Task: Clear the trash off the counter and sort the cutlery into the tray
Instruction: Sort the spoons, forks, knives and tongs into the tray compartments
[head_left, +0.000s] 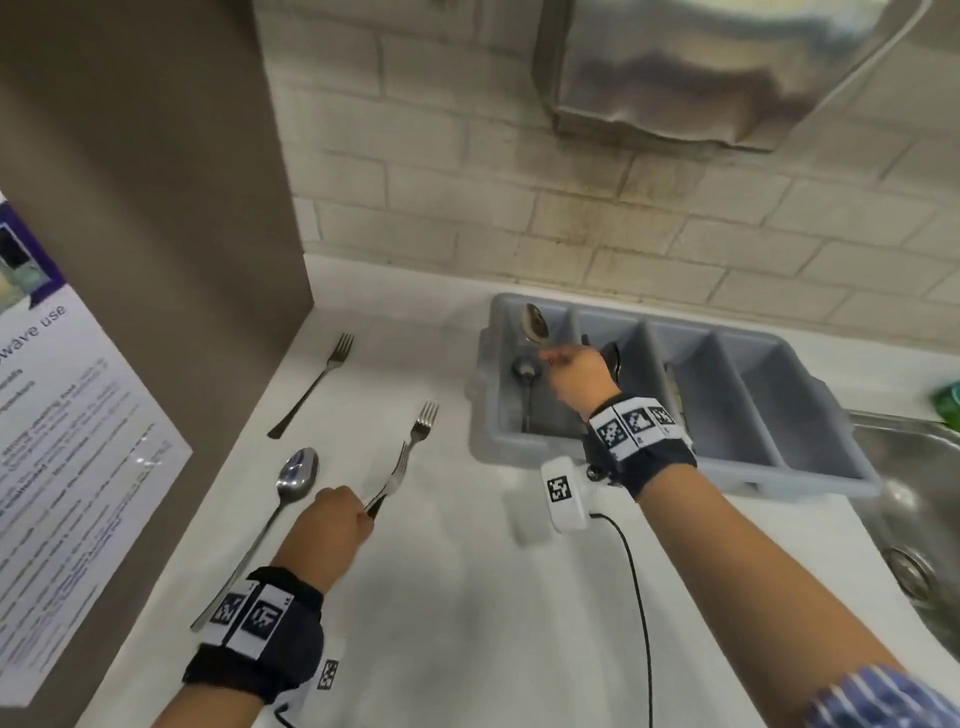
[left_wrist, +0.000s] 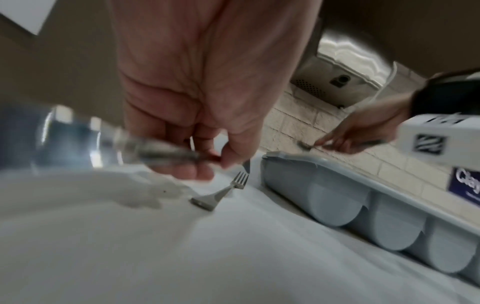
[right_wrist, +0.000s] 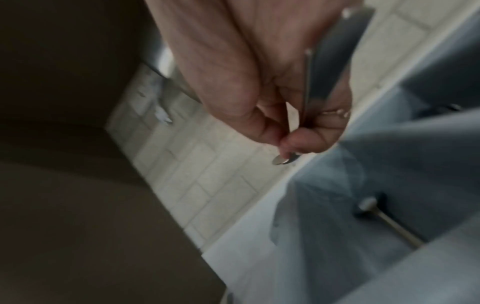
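My right hand (head_left: 551, 358) pinches a steel spoon (head_left: 535, 323) by its neck, bowl up, over the leftmost compartment of the grey cutlery tray (head_left: 779, 462). Another spoon (head_left: 525, 370) lies in that compartment. The right wrist view shows my right hand (right_wrist: 283, 144) pinching the held spoon (right_wrist: 327, 65) above the spoon in the tray (right_wrist: 370, 204). My left hand (head_left: 359, 515) grips a fork (head_left: 397, 470) by its handle, just above the counter. A second fork (head_left: 423, 421) lies beside it, also seen in the left wrist view (left_wrist: 226, 191). On the counter to the left lie a large spoon (head_left: 296, 475) and a third fork (head_left: 322, 379).
A brown cabinet side (head_left: 156, 260) with a poster (head_left: 62, 441) walls off the left. A steel sink (head_left: 914, 483) sits right of the tray, and a paper towel dispenser (head_left: 701, 67) hangs overhead. Dark cutlery (head_left: 613, 358) lies in the tray's second compartment. White counter (head_left: 467, 597) spreads between my arms.
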